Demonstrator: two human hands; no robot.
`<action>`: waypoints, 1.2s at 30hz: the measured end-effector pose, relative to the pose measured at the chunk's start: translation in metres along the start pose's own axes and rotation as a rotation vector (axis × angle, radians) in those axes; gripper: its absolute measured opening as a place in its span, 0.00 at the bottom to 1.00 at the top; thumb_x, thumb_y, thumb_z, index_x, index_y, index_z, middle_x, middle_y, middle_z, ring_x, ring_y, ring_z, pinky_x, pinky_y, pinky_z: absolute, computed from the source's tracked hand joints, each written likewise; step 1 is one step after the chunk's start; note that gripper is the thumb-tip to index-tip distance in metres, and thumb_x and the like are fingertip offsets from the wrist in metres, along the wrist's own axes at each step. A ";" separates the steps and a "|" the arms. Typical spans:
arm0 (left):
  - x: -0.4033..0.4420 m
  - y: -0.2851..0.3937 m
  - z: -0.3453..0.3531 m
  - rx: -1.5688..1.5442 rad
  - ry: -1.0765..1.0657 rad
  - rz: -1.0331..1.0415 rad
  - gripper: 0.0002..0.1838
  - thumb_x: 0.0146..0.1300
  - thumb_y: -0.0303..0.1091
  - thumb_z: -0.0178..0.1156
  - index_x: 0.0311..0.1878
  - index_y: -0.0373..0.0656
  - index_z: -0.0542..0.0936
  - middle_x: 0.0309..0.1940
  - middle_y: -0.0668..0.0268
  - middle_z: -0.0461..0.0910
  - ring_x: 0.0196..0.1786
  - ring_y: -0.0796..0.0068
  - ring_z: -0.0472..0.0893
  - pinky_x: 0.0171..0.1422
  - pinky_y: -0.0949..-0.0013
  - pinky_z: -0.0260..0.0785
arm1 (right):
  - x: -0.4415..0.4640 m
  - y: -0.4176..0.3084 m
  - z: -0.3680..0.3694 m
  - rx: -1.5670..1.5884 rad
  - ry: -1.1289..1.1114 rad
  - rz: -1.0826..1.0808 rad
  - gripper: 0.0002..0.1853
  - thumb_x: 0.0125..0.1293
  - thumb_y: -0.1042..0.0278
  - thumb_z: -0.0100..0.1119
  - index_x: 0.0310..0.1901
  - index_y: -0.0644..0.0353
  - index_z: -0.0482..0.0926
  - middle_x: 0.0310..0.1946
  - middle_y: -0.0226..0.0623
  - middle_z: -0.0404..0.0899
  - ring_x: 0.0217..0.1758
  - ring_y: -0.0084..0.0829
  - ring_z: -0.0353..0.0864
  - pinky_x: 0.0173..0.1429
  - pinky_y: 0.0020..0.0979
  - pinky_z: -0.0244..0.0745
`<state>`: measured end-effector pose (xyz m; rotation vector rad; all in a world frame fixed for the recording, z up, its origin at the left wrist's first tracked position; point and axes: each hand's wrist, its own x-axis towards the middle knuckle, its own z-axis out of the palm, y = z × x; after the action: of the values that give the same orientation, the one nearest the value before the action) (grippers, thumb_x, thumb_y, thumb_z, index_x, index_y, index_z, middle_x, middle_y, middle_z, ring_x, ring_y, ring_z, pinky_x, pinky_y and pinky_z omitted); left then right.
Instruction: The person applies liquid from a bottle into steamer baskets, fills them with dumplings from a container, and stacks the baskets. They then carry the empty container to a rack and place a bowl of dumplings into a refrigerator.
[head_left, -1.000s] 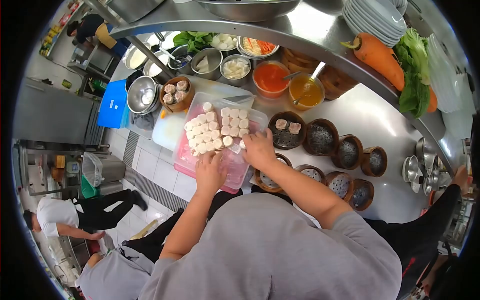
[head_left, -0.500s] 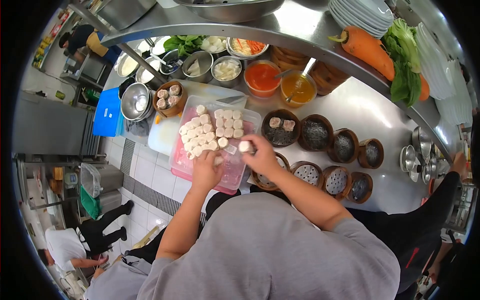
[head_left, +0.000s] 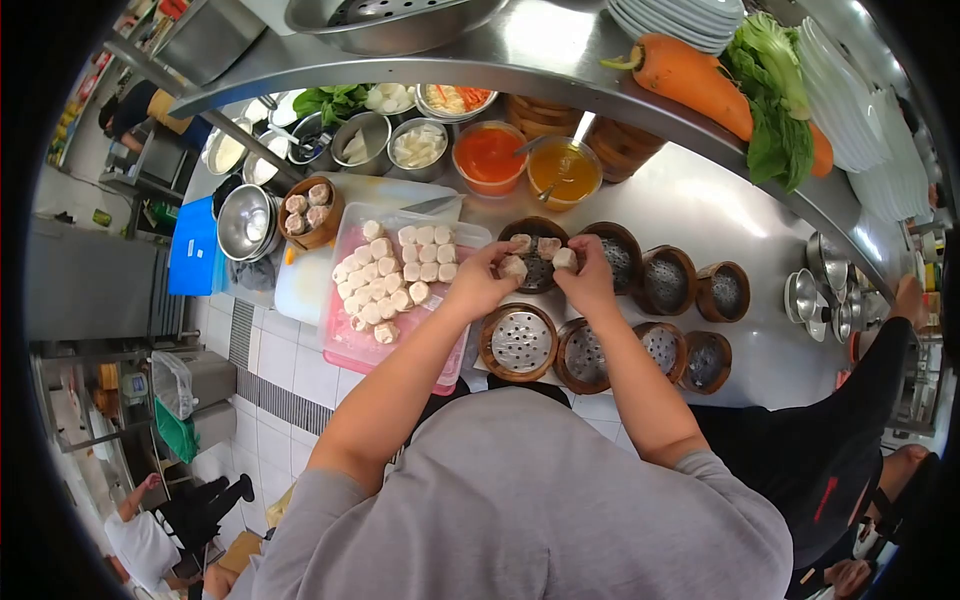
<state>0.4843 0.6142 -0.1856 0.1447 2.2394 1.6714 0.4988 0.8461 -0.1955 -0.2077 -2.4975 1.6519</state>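
Note:
My left hand (head_left: 482, 284) holds a pale dumpling (head_left: 513, 268) over the near left part of a round bamboo steamer (head_left: 540, 284). Opposite it, my right hand (head_left: 588, 277) pinches another dumpling (head_left: 565, 259) at the steamer's right side. Two siu mai-like dumplings (head_left: 548, 247) sit inside that steamer, toward its far rim. To the left, a clear plastic tray (head_left: 452, 352) with a pink base bears many pale dumplings (head_left: 383, 275) in rows. A perforated-bottomed bamboo steamer (head_left: 518, 342) stands just in front of my hands.
Several more small steamers (head_left: 668, 281) line the steel counter to the right. Sauce tubs (head_left: 489, 158) and ingredient bowls stand at the back. A knife (head_left: 428, 206) lies on the white board left of them. An overhead shelf (head_left: 560, 60) bears plates and carrots. Someone in a black sleeve (head_left: 850, 380) stands at right.
Both hands have moved right from the tray to the back left steamer, each with a dumpling. My view has shifted slightly to the right.

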 end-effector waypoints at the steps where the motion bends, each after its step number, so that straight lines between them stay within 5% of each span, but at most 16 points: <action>1: 0.004 -0.004 0.006 -0.001 -0.008 0.003 0.29 0.62 0.31 0.75 0.66 0.35 0.81 0.54 0.60 0.87 0.54 0.72 0.85 0.60 0.68 0.78 | 0.000 0.002 0.000 -0.054 -0.039 -0.003 0.21 0.56 0.74 0.70 0.54 0.61 0.83 0.50 0.45 0.85 0.54 0.44 0.87 0.62 0.39 0.81; 4: 0.012 -0.003 0.019 -0.243 -0.023 0.063 0.28 0.61 0.30 0.75 0.65 0.37 0.82 0.54 0.59 0.87 0.53 0.73 0.85 0.59 0.69 0.78 | -0.002 -0.002 -0.003 -0.181 -0.106 -0.082 0.23 0.53 0.73 0.71 0.53 0.61 0.82 0.51 0.48 0.83 0.57 0.49 0.85 0.63 0.42 0.81; 6: 0.007 0.002 0.018 0.118 0.082 0.111 0.29 0.56 0.28 0.73 0.63 0.40 0.82 0.55 0.51 0.86 0.54 0.53 0.88 0.61 0.56 0.80 | -0.003 -0.009 -0.005 -0.292 -0.219 -0.149 0.26 0.55 0.72 0.70 0.58 0.61 0.81 0.56 0.51 0.80 0.62 0.54 0.82 0.67 0.46 0.80; 9: 0.004 0.010 0.020 0.518 0.174 0.264 0.26 0.55 0.28 0.73 0.60 0.41 0.82 0.52 0.50 0.85 0.54 0.48 0.87 0.61 0.53 0.80 | -0.004 -0.020 -0.001 -0.473 -0.337 -0.168 0.29 0.57 0.73 0.67 0.64 0.61 0.80 0.59 0.52 0.79 0.63 0.55 0.82 0.69 0.47 0.79; 12: 0.011 0.006 0.025 0.559 0.135 0.243 0.25 0.54 0.29 0.73 0.57 0.41 0.81 0.52 0.48 0.84 0.55 0.39 0.84 0.61 0.46 0.79 | -0.003 -0.016 0.004 -0.533 -0.332 -0.215 0.32 0.59 0.74 0.66 0.68 0.63 0.78 0.62 0.53 0.78 0.64 0.55 0.82 0.70 0.48 0.80; 19: 0.009 -0.001 0.025 0.563 0.135 0.288 0.26 0.54 0.29 0.74 0.57 0.42 0.79 0.52 0.51 0.84 0.55 0.41 0.85 0.58 0.47 0.79 | -0.004 -0.023 -0.003 -0.497 -0.369 -0.122 0.27 0.59 0.70 0.70 0.63 0.61 0.82 0.61 0.47 0.81 0.63 0.53 0.82 0.67 0.49 0.80; 20: 0.007 -0.002 0.024 0.382 0.146 0.256 0.26 0.54 0.29 0.74 0.57 0.42 0.79 0.50 0.51 0.84 0.55 0.41 0.85 0.58 0.48 0.79 | -0.007 -0.023 -0.003 -0.498 -0.371 -0.124 0.27 0.59 0.70 0.70 0.63 0.61 0.82 0.61 0.47 0.81 0.63 0.53 0.82 0.67 0.49 0.80; 25: 0.003 -0.003 0.018 0.124 0.136 0.243 0.22 0.54 0.30 0.74 0.53 0.44 0.80 0.47 0.54 0.86 0.57 0.47 0.85 0.61 0.48 0.76 | -0.009 -0.016 0.010 -0.447 -0.207 -0.508 0.23 0.57 0.68 0.75 0.56 0.57 0.84 0.51 0.42 0.86 0.59 0.47 0.83 0.61 0.48 0.81; 27: 0.003 -0.005 0.014 0.609 0.174 0.421 0.17 0.55 0.30 0.72 0.49 0.44 0.83 0.47 0.58 0.87 0.57 0.51 0.85 0.64 0.46 0.73 | -0.005 -0.012 0.016 -0.469 -0.231 -0.533 0.21 0.57 0.68 0.74 0.53 0.57 0.85 0.49 0.41 0.87 0.59 0.47 0.83 0.60 0.49 0.80; 33: -0.019 0.011 -0.004 0.649 0.272 0.559 0.13 0.56 0.29 0.70 0.45 0.45 0.84 0.50 0.57 0.86 0.60 0.48 0.82 0.63 0.47 0.72 | -0.004 -0.018 0.027 -0.555 -0.299 -0.603 0.14 0.56 0.71 0.72 0.45 0.56 0.86 0.47 0.41 0.87 0.57 0.47 0.83 0.59 0.48 0.80; 36: -0.063 -0.003 -0.048 0.620 0.372 0.411 0.12 0.57 0.28 0.70 0.45 0.45 0.84 0.52 0.56 0.85 0.58 0.46 0.83 0.61 0.48 0.74 | -0.020 -0.038 0.028 -0.481 -0.217 -0.578 0.15 0.58 0.71 0.71 0.48 0.60 0.86 0.47 0.44 0.86 0.54 0.48 0.83 0.62 0.47 0.80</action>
<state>0.5278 0.5522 -0.1633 0.5082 3.1293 1.1724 0.5111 0.8022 -0.1718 0.6198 -2.7044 0.8805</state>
